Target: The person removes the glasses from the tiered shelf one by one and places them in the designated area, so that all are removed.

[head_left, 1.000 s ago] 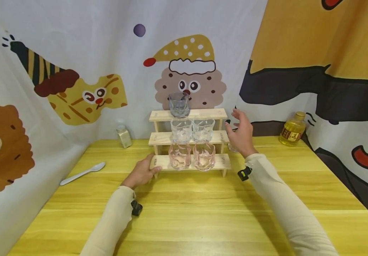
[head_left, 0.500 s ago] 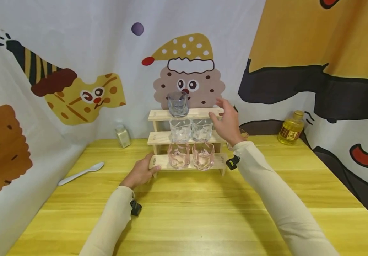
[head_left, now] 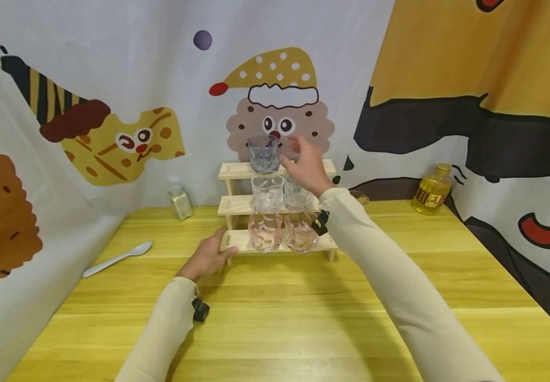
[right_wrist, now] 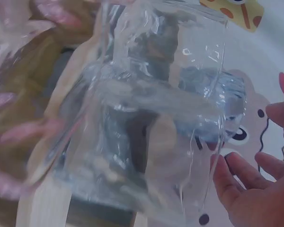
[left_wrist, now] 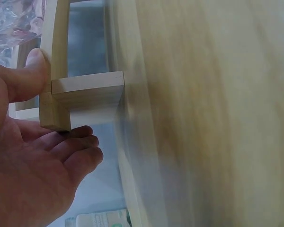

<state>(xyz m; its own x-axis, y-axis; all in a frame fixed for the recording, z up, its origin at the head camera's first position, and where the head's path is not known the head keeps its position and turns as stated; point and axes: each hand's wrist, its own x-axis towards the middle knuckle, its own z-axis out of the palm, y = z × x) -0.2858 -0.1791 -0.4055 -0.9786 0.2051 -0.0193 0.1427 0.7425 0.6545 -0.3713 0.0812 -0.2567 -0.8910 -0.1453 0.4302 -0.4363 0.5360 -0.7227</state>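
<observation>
A three-tier wooden stand [head_left: 234, 205] carries drinking glasses. One grey glass [head_left: 263, 155] is on the top tier. The middle tier has two clear glasses [head_left: 267, 193], the right one partly behind my right hand. Two pink glasses [head_left: 265, 232] sit on the bottom tier. My left hand [head_left: 205, 255] grips the bottom tier's left end; in the left wrist view its thumb [left_wrist: 32, 73] lies on top of the board and the fingers reach below. With fingers spread, my right hand [head_left: 308, 165] is just right of the grey glass, its thumb close to the glass wall.
A white spoon [head_left: 117, 259] lies at the left of the table [head_left: 256, 318]. Behind it stands a small shaker bottle [head_left: 180, 202]. An oil bottle [head_left: 431, 191] stands back right. An amber-tinted rim [head_left: 361, 197] shows behind my right sleeve. A patterned curtain hangs behind the stand.
My right hand has moved left from beside the stand, over its top tier, to the grey glass. The left hand keeps its grip on the stand; the glasses stay in place.
</observation>
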